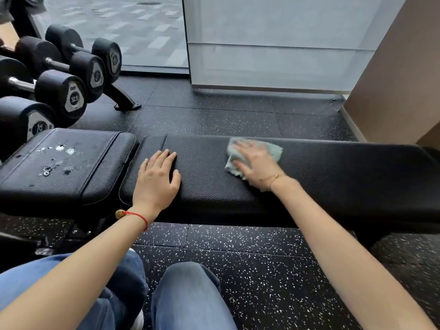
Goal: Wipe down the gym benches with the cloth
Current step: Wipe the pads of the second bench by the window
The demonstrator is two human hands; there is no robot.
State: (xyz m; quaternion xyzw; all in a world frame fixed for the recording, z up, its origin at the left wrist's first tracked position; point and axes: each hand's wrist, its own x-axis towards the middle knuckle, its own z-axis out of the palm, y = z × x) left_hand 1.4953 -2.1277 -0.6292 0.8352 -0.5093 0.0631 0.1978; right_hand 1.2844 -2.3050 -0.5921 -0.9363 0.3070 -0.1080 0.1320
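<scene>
At far left, a rack of black dumbbells (59,91) stands on the speckled rubber floor (250,270), its foot resting beside a glass panel. Just below the rack lies the bench's seat pad (64,163), black and pebbled, with whitish spots and droplets scattered over its top. A narrow gap separates it from the long back pad (333,177), which runs flat across to the right edge of view.

Left hand (157,177) rests palm down on the near-left end of the back pad, fingers straight and slightly spread, holding nothing. A red string bracelet (135,216) circles that wrist.

Further right, the right hand (254,160) presses flat on a pale green cloth (273,148), which is spread on the middle of the back pad; fingers are extended over the cloth, not curled round it, and the hand looks a little motion-blurred. A thin gold bracelet (272,178) sits at that wrist.

Lower frame: knees in blue jeans (188,298), between both forearms. At far right, a tan wall (400,79) meets the floor.
</scene>
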